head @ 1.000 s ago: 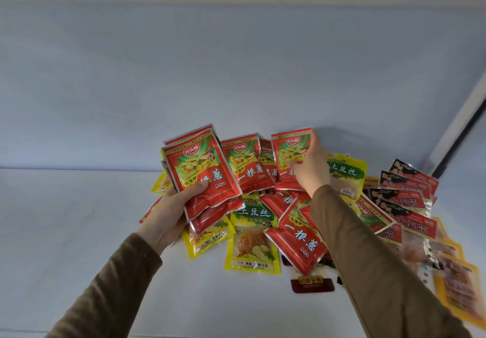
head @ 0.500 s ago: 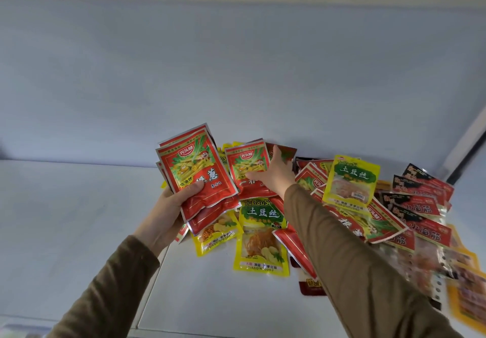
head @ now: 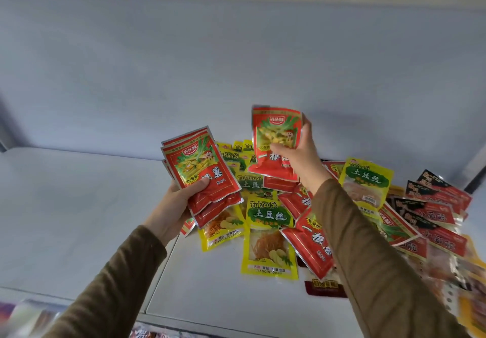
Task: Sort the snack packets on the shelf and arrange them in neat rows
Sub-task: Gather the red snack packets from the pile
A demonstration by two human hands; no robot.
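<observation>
My left hand (head: pixel 175 207) grips a fanned stack of red snack packets (head: pixel 200 169), thumb across the front one. To its right my right hand (head: pixel 299 156) pinches a single red packet (head: pixel 274 137) of the same kind, lifted upright above the heap. Below both hands a loose pile of packets lies on the white shelf (head: pixel 79 219): yellow-green packets (head: pixel 269 243), more red packets (head: pixel 313 243), and black-and-red packets (head: pixel 436 214) at the right.
The grey back wall (head: pixel 236 61) rises close behind the pile. A slanted shelf post (head: pixel 476 177) stands at the far right. Bare shelf surface stretches to the left of the heap. Blurred coloured packaging (head: pixel 31 316) shows below the front edge.
My right hand took a red packet from the pile and raised it upright above the heap. The left hand's stack stayed roughly where it was.
</observation>
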